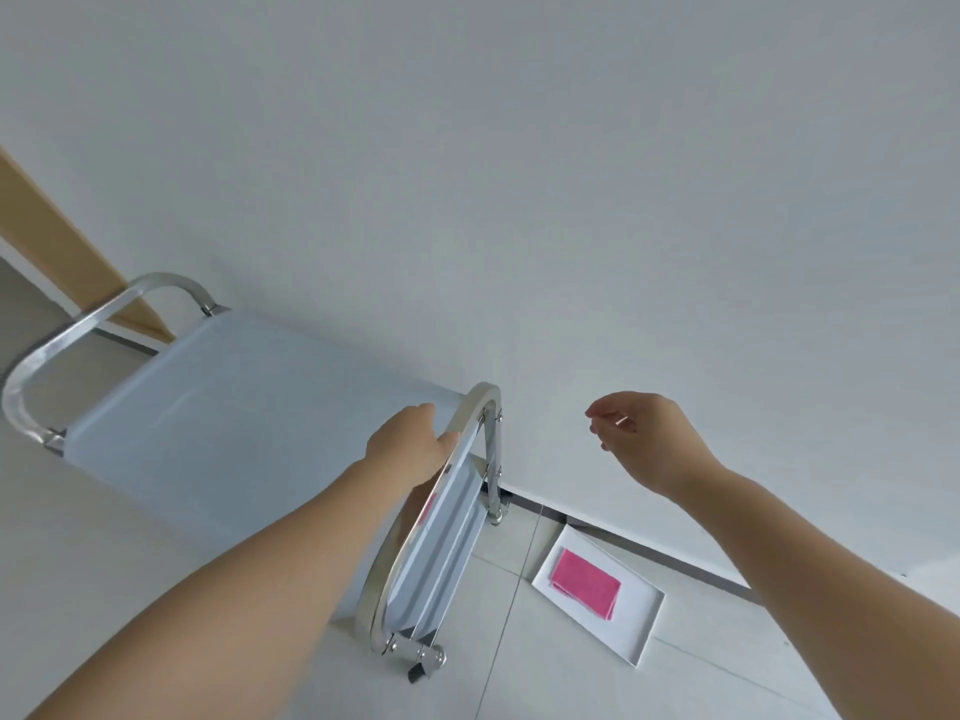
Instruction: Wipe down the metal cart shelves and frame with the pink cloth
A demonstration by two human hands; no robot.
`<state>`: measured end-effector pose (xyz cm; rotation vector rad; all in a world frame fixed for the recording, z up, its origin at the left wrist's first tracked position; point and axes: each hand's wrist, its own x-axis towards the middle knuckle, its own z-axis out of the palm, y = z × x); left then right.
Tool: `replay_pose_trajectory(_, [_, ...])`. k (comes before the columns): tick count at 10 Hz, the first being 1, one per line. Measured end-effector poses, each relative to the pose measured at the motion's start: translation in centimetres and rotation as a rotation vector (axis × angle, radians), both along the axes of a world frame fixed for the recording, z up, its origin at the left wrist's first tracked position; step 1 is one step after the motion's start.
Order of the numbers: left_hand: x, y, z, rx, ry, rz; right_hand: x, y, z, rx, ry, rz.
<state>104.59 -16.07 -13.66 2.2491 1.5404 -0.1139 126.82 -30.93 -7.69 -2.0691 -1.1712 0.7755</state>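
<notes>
Nearest to me, at the foot of the metal cart (291, 459), a small caster (427, 661) sits on the pale floor tiles (545, 683) – smooth, matte squares with thin dark joints. Just to the right of it a shallow white tray (644, 627) lies flat on the floor, and the pink cloth (585, 583) rests inside it, folded into a neat rectangle with a fine, slightly nubby weave. Nothing touches it.

So I judge that wiping has not started: this is the step of steadying the cart and fetching the cloth. My left hand (410, 441) curls over the top of the near handle (415, 532), a polished, mirror-bright hoop of tube bolted to the frame. My right hand (644, 439) hangs in the air well to the right of the handle, fingers loosely bent, holding nothing.

The next move calls for my right hand to drop down and to the right, into the tray, and pinch the cloth by a folded edge so that it lifts in one piece.

Below the handle the lower shelves (441, 553) show as ribbed sheet metal seen edge on. Beyond my left hand the top shelf (234, 407) stretches away – flat, satiny, faintly blue-grey. At its far end stands the far handle (52, 345), the same bent tube. Behind it a tan wooden panel (67, 236) leans in at the left, and a plain white wall (571, 174) fills the rest.
</notes>
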Motion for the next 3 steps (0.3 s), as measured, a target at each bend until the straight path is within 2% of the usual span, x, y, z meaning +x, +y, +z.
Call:
replay_pose_trajectory(1, [-0.5, 0.7, 5.9, 0.068, -0.112, -0.047, -0.5, 0.5, 4.0, 0.065, -0.046, -0.019])
replay_pose_trajectory(3, [-2.8, 4.3, 20.7, 0.293, -0.495, -0.055, -3.0, 1.8, 16.1, 0.278, -0.178, -0.068])
